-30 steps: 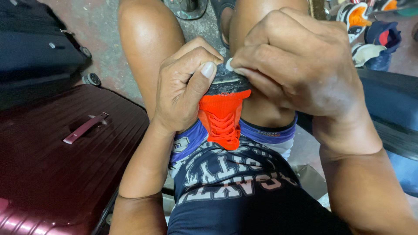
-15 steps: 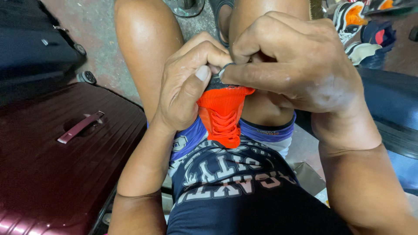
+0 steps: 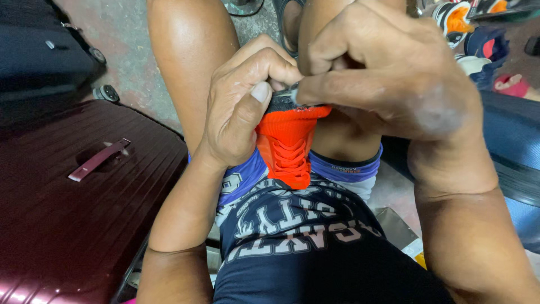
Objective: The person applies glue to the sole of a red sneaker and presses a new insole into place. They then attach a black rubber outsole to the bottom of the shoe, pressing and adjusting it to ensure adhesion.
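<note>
An orange shoe (image 3: 288, 147) with orange laces and a dark collar rests between my bare knees, toe pointing toward my lap. My left hand (image 3: 239, 107) grips its left side, thumb pressed on the dark collar edge. Over the shoe's top, my right hand (image 3: 388, 73) is closed, its fingers pinching the same dark edge right next to my left thumb. The shoe's heel and sole are hidden under both hands.
A dark red ribbed suitcase (image 3: 73, 197) with a handle lies at my left, a black wheeled case (image 3: 45, 56) behind it. Several shoes (image 3: 478, 34) sit on the floor at the top right. A blue case (image 3: 517, 152) lies at my right.
Both hands have shifted slightly up and closer together on the shoe's collar. My right fingers have closed tighter against my left thumb.
</note>
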